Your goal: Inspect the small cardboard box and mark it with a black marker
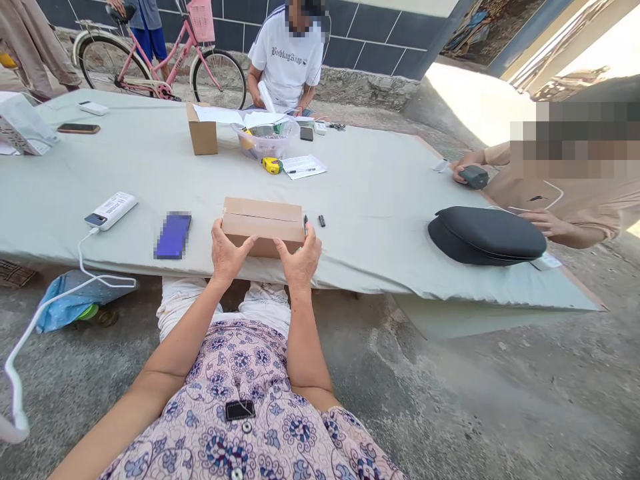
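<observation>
A closed brown cardboard box (263,220) rests on the table in front of me, a thin dark line running along its top. My left hand (230,251) grips its left end, thumb on the near side. At the right end my right hand (301,257) holds it the same way, thumb also on the near face. The fingers behind both ends are partly hidden. Just right of the box lies a small black cap-like piece (321,221), and a dark pen-like tip (306,220) shows beside my right fingers.
On the cloth-covered table (370,180) are a phone (173,235), a cabled power bank (111,211), a yellow tape measure (272,165), a plastic basket (270,143), a small carton (203,133) and a black case (487,235). Other people sit across and at the right.
</observation>
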